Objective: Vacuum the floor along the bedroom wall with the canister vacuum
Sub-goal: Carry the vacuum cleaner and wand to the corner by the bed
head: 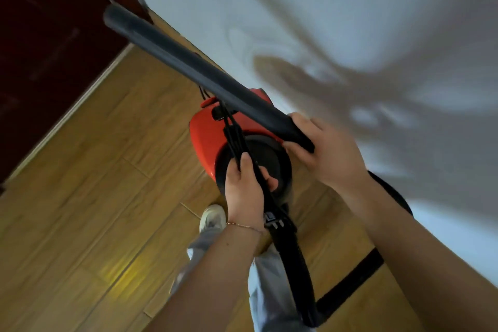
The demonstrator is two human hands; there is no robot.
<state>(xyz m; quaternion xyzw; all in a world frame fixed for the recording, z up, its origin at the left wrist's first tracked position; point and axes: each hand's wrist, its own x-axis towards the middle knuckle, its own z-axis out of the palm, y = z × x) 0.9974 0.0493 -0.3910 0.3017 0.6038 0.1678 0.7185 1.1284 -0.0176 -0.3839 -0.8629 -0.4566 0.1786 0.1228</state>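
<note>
A red canister vacuum [204, 135] with a black round end hangs in front of me above the wooden floor [89, 183]. My left hand [245, 191] is closed on its black carrying strap [233, 135]. My right hand [323, 153] grips the near end of the dark wand tube [188, 65], which points up and to the left, toward the wall's base. A black ribbed hose [293, 264] curves down from the canister past my leg.
The pale wall [323, 8] runs along the right side, with shadows on it. A dark red-brown door or cabinet [40, 48] with a light baseboard stands at the left. My white shoe [213, 217] and grey trouser leg are below the canister.
</note>
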